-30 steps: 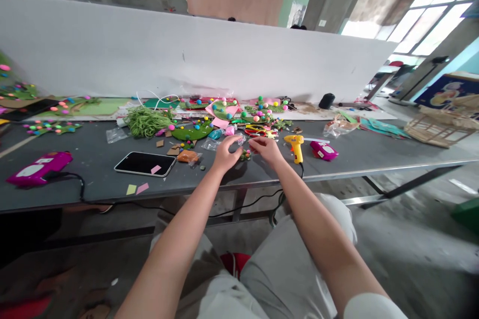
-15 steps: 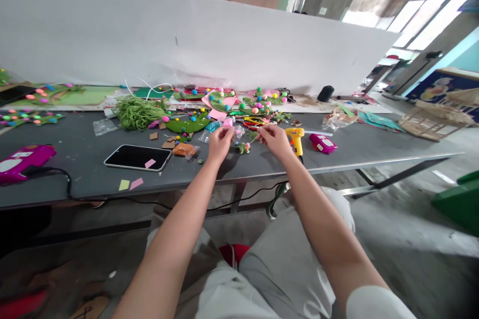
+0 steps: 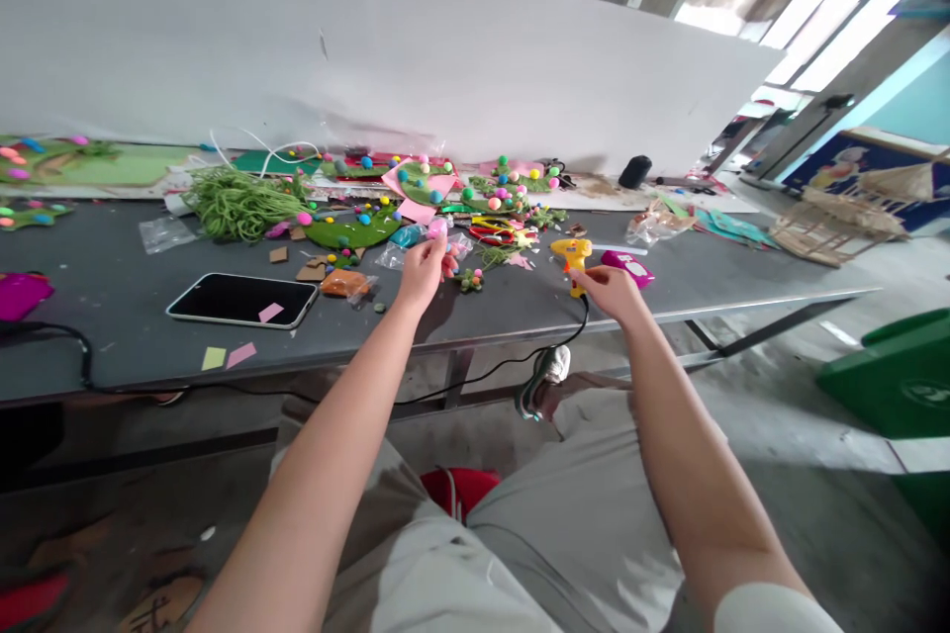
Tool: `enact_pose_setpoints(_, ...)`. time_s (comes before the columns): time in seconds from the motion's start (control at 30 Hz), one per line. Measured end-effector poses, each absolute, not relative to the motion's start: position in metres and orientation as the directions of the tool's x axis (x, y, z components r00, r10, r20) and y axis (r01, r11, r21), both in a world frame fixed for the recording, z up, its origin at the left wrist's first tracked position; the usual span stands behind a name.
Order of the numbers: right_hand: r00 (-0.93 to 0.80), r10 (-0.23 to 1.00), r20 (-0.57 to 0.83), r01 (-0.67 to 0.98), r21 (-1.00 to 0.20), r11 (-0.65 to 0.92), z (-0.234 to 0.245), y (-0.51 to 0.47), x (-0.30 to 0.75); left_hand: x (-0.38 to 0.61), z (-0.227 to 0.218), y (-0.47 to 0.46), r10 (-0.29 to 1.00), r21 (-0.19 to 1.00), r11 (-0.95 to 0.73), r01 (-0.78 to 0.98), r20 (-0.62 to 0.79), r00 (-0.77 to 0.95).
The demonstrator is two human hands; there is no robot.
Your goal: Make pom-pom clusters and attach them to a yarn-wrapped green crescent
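Forearms (image 3: 337, 425) apart, right hand (image 3: 613, 294) at glue gun (image 3: 571, 253)

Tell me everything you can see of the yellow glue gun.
The glue gun looks like yellow plastic, with an orange trigger. Its nozzle points left and its handle toward the person. A pale stick extends rightward behind it; a black cord hangs from the handle. The right hand has its fingertips at the handle. Whether the gun is lifted off the table is unclear.
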State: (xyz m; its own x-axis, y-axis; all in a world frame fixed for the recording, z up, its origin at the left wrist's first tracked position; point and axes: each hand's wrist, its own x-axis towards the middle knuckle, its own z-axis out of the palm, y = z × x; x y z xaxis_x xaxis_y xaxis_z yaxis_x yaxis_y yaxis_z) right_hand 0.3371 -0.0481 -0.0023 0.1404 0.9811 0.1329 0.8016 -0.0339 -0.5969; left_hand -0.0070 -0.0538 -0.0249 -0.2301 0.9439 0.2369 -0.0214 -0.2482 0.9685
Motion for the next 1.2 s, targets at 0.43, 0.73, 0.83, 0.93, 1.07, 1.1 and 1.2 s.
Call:
enact_pose_setpoints(0.43,0.084,0.992,0.095,0.495,-0.868,0.041,0.007,-0.026,0.276,-0.011,-0.029,-0.056,0.934,0.977,-0.208,0.050,0.213,-0.286)
enact_pose_setpoints(0.73,-0.339,0.936,-0.099,0.337,-0.941,0.022,0.023,-0.049,0.243,-0.013,-0.029,-0.058,0.938,0.967,-0.203,0.150,0.237,-0.255)
enact_pose_setpoints(0.83,-0.387,0.919,-0.081,0.473,-0.872,0.122,0.029,-0.049,0.235,-0.013,-0.031,-0.060,0.947,0.965,-0.192,0.176,0.230,-0.224)
enact_pose_setpoints(0.93,-0.401,0.914,-0.058,0.607,-0.764,0.218,0.042,-0.049,0.229,-0.011,-0.033,-0.065,0.947,0.957,-0.194,0.217,0.240,-0.213)
enact_pose_setpoints(1.07,-0.437,0.897,-0.062,0.681,-0.674,0.285,0.059,-0.048,0.221,-0.009,-0.035,-0.070,0.928,0.935,-0.194,0.299,0.273,-0.252)
enact_pose_setpoints(1.1,-0.450,0.890,-0.071,0.698,-0.650,0.301,0.062,-0.047,0.219,-0.009,-0.035,-0.070,0.923,0.928,-0.194,0.318,0.282,-0.262)
enact_pose_setpoints(1.2,-0.453,0.883,-0.123,0.751,-0.586,0.304,0.068,-0.043,0.213,-0.009,-0.036,-0.069,0.912,0.916,-0.194,0.352,0.300,-0.279)
